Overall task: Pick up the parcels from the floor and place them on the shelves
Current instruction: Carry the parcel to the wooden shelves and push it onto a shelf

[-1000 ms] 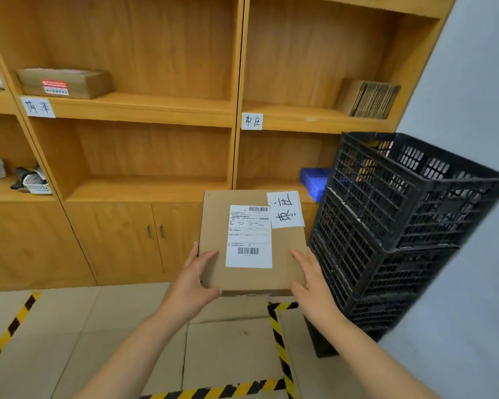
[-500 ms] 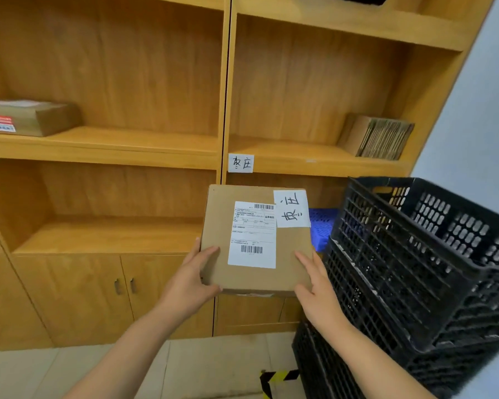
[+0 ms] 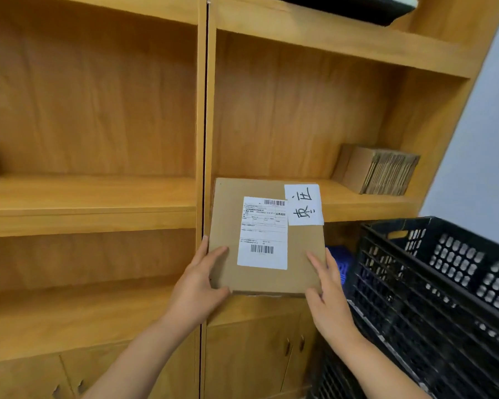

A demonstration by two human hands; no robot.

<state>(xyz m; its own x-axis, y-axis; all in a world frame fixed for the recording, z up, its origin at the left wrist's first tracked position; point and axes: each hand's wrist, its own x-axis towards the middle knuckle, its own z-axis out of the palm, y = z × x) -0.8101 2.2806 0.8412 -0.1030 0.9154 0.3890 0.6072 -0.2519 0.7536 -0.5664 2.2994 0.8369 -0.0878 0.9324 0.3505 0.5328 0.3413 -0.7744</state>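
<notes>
I hold a flat brown cardboard parcel (image 3: pixel 303 254) with a white shipping label and a handwritten white tag, its far edge level with the front of the right-hand wooden shelf (image 3: pixel 357 205). My left hand (image 3: pixel 199 286) grips its near left corner, thumb on top. Gripping the near right corner is my right hand (image 3: pixel 326 295). The parcel hangs in the air in front of the shelf edge, tilted slightly towards me.
A stack of flattened cardboard (image 3: pixel 380 171) stands at the shelf's right end. Black plastic crates (image 3: pixel 444 298) are stacked close on my right, a blue item (image 3: pixel 339 260) behind them. An upright divider (image 3: pixel 203 139) separates the left shelf (image 3: pixel 87 203). Cabinet doors (image 3: pixel 251 358) lie below.
I have stepped closer and lifted the parcel from cabinet height up to the level of the right-hand shelf. Both hands keep the same grip.
</notes>
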